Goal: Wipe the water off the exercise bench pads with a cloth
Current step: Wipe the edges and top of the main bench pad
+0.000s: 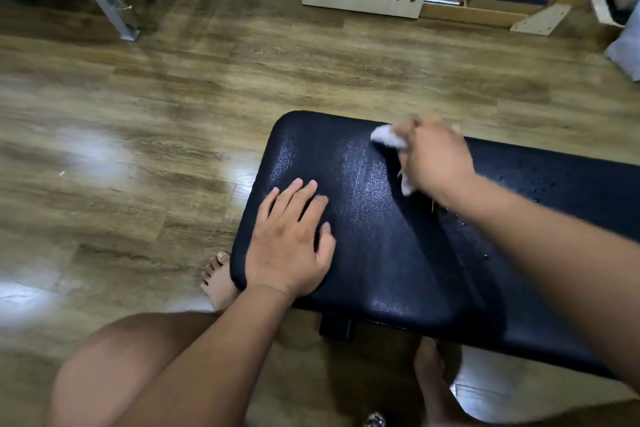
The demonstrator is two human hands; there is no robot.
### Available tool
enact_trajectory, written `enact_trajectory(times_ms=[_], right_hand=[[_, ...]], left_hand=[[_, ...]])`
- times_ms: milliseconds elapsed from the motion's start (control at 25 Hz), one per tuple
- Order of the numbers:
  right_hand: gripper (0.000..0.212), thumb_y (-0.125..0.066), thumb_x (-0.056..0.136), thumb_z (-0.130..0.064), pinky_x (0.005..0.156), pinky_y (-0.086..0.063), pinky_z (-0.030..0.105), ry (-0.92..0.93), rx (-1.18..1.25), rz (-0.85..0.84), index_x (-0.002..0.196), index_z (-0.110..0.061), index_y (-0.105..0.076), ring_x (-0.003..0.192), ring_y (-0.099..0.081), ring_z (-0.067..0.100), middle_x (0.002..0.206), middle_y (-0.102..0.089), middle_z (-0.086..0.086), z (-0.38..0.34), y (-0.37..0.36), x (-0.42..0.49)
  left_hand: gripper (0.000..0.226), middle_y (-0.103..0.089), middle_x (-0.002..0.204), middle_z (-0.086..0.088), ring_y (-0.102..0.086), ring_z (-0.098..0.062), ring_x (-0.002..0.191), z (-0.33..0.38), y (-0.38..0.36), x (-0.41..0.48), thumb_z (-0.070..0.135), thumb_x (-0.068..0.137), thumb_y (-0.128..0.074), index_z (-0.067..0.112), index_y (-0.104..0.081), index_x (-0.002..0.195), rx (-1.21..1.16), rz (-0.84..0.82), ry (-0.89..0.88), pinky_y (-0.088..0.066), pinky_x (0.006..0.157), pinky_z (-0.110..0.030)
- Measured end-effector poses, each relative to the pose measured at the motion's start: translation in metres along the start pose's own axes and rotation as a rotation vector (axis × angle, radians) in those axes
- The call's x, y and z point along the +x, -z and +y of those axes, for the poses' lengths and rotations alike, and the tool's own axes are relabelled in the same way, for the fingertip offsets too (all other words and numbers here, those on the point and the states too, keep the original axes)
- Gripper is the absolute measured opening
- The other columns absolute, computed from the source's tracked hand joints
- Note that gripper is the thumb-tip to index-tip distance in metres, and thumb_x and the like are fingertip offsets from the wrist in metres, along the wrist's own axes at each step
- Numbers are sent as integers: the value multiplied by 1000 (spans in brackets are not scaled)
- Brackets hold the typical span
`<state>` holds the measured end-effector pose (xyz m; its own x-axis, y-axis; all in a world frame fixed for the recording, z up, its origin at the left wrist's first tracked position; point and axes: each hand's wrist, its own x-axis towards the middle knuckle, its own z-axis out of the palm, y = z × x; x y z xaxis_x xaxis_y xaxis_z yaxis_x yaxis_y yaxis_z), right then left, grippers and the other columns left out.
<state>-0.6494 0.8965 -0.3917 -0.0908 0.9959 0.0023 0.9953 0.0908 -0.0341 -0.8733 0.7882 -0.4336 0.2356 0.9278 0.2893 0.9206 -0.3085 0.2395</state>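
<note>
**user1:** Wiping's underway, mid-stroke I'd say. Right hand (437, 159) has its fingers curled tight around a small crumpled white cloth (388, 137), up at 12 o'clock on the dark navy padded vinyl bench pad (381, 253). Left hand (291, 246) lies flat, fingers spread, holding nothing, at 9 o'clock.

**user2:** Agreed. Water droplets (519, 184) sit toward 3 o'clock, so the next pass probably needs to sweep that way with firm pressure.
</note>
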Motion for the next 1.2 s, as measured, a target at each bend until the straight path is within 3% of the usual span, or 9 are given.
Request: enact_trajectory(times_ms=[160,320,440,520,720,800,920,1040,1200], right_hand=[[35,-53,84,-11,85,-41,42,-116,34,68,117,-15,-64,100,-54,36,106,-58,15,-10,-3,-11],[38,-49,71,-22,71,-37,39,191,148,-24,105,-19,-66,84,-54,28,95,-59,4,-42,-4,-164],[51,-69,54,-23,68,-36,36,397,151,-57,105,-26,-61,80,-56,24,94,-59,-1,-33,-2,-185],[55,-78,51,-14,71,-38,39,284,77,-25,104,-25,-66,85,-59,31,93,-60,5,-19,-1,-126],[43,-53,82,-7,88,-35,39,-287,145,94,120,-25,-63,107,-53,33,108,-56,8,-2,-4,14],[39,-51,83,-10,85,-36,40,-237,84,106,118,-22,-64,105,-51,33,110,-57,10,-16,-7,-18],[35,-52,72,-18,73,-38,39,57,130,48,103,-20,-66,88,-55,30,97,-59,5,-33,-5,-138],[51,-64,55,-23,72,-34,36,243,192,-20,106,-29,-62,87,-54,21,97,-59,-5,-24,-6,-202],[50,-75,61,-11,79,-40,44,38,1,78,110,-19,-68,95,-56,34,104,-62,11,12,-7,-87]], left_hand=[[41,-62,135,-6,-52,-25,132,0,1,0,32,86,-47,14,-67,116,3,-6,0,-35,113,-48],[40,-61,135,-6,-52,-26,132,0,0,-1,31,85,-48,14,-67,116,3,5,-2,-35,112,-49],[41,-61,135,-6,-52,-26,132,0,-1,0,31,86,-47,13,-67,116,7,13,-6,-34,113,-49],[41,-61,135,-6,-52,-26,132,-1,-1,0,32,86,-47,14,-67,117,14,6,1,-33,113,-47],[41,-62,135,-5,-52,-25,132,1,1,2,33,86,-46,14,-67,116,21,-13,5,-32,113,-46],[41,-62,135,-5,-52,-25,131,1,1,1,33,86,-47,14,-67,116,17,-7,3,-32,114,-46],[41,-62,134,-5,-52,-26,131,0,0,1,32,85,-47,14,-68,116,12,5,2,-33,113,-47],[41,-62,134,-5,-52,-26,131,0,0,0,32,85,-48,14,-68,116,4,9,8,-33,113,-47],[42,-62,134,-5,-52,-26,131,0,1,1,33,86,-47,14,-68,116,8,-2,10,-31,114,-45]])
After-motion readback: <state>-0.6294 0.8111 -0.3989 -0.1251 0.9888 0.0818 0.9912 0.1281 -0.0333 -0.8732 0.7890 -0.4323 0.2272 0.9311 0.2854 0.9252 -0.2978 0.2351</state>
